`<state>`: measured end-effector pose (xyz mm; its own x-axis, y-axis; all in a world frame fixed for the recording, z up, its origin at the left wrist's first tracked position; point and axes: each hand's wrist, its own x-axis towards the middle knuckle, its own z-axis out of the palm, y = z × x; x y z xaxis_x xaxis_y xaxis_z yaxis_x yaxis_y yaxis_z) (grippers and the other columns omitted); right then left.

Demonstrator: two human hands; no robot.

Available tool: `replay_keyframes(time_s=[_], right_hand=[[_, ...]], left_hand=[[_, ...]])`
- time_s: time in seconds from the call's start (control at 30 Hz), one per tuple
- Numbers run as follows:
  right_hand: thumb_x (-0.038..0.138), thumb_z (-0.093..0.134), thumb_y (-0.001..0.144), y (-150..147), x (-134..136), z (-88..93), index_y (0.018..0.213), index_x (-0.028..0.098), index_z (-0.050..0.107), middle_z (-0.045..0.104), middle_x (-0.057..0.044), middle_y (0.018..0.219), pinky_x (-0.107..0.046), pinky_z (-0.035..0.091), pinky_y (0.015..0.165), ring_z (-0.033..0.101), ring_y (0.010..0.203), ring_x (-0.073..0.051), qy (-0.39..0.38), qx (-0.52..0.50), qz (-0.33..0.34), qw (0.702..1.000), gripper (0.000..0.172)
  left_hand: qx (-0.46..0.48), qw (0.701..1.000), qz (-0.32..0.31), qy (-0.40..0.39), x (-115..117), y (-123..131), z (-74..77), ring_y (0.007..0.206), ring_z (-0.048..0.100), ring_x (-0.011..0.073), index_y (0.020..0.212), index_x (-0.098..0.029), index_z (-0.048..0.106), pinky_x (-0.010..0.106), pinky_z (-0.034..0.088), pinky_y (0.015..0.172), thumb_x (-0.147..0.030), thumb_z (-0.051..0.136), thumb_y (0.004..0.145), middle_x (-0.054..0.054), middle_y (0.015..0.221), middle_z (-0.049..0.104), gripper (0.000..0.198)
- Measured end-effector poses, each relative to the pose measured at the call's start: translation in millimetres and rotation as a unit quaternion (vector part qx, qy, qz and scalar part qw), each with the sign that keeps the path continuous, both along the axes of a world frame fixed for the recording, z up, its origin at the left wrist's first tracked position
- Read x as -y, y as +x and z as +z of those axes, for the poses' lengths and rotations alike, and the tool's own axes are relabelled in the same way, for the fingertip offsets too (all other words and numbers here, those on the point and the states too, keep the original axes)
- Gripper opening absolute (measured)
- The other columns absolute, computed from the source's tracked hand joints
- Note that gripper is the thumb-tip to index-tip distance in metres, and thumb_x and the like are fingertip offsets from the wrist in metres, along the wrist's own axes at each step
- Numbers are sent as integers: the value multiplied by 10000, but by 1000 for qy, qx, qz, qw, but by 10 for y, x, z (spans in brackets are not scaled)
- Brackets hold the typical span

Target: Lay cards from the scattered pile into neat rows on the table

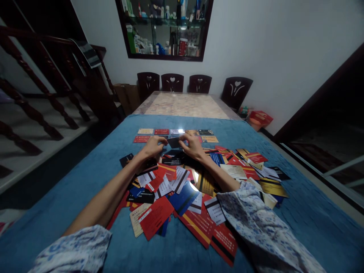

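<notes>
Between my two hands a dark plastic card (173, 143) is held up by its ends, tilted above the table. My left hand (155, 146) pinches its left end with thumb and fingertips. At its right end, my right hand (192, 145) is closed on it in the same way. Just beyond are two rows of cards laid flat, among them a red card (161, 132), a black card (206, 132) and a yellow card (209, 139); my hands hide part of the nearer row. Under my forearms spreads a loose heap of overlapping cards (156, 215), red, blue, black, white and gold.
A blue cloth (93, 182) covers the near part of the table; the far end shows a marble-patterned top (182, 104). Dark wooden chairs (172, 82) stand behind it. A stair railing (42, 81) is on the left, and a red box (260, 118) sits beyond the right edge.
</notes>
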<state>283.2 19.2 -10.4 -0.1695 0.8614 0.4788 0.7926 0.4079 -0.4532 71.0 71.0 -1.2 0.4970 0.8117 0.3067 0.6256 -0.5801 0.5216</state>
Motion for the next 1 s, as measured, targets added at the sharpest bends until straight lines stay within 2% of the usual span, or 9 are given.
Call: replay_keyframes(time_s=[0.17, 0.3, 0.43, 0.6, 0.77, 0.9, 1.0], right_hand=[[259, 527, 950, -48, 68, 61, 1085, 205, 715, 723, -105, 1029, -376, 368, 910, 556, 1020, -260, 18, 70, -8, 997, 238], [277, 485, 992, -80, 97, 80, 1103, 219, 726, 729, -112, 1040, -381, 323, 906, 517, 1034, -267, 31, 117, -14, 993, 272], [298, 444, 1018, -91, 84, 62, 1112, 233, 730, 740, -103, 1045, -394, 287, 924, 477, 1059, -269, 64, 144, -13, 987, 308], [320, 437, 1021, -74, 54, -8, 1140, 243, 724, 741, -107, 1053, -400, 282, 921, 460, 1078, -275, 68, 163, -1, 984, 320], [267, 476, 994, -49, 46, -61, 1194, 232, 687, 734, -110, 1084, -406, 293, 940, 481, 1057, -274, 44, 158, -2, 986, 293], [232, 485, 980, -48, 39, -99, 1213, 223, 661, 726, -114, 1108, -394, 317, 924, 514, 1062, -275, 18, 171, -10, 985, 292], [228, 493, 970, -56, 44, -113, 1231, 225, 650, 719, -126, 1157, -401, 333, 922, 527, 1084, -285, 9, 192, -18, 981, 305]], left_hand=[[60, 998, 23, 22, 76, 12, 98, 890, 712, 188, 840, -170, 781, 295, 549, 902, -141, 475, 712, 33, 910, 793, 334], [89, 996, 2, 30, 153, 33, 148, 890, 702, 190, 848, -167, 771, 296, 549, 891, -197, 524, 755, 37, 907, 785, 265], [97, 994, -15, 41, 170, 57, 124, 900, 690, 202, 854, -163, 762, 319, 545, 893, -260, 608, 761, 63, 949, 773, 204], [63, 997, -4, 50, 120, 55, 69, 865, 682, 203, 808, -166, 746, 335, 536, 890, -264, 602, 764, 61, 894, 760, 178], [-2, 999, 15, 31, 55, -20, 78, 836, 677, 211, 787, -172, 744, 316, 530, 845, -241, 599, 716, 37, 844, 758, 176], [-40, 999, 0, 12, 40, -71, 68, 801, 674, 206, 775, -160, 723, 290, 523, 789, -194, 567, 690, 29, 805, 748, 180], [-47, 999, -18, 22, 44, -80, 34, 817, 674, 199, 859, -165, 709, 279, 519, 786, -142, 546, 669, 28, 851, 747, 251]])
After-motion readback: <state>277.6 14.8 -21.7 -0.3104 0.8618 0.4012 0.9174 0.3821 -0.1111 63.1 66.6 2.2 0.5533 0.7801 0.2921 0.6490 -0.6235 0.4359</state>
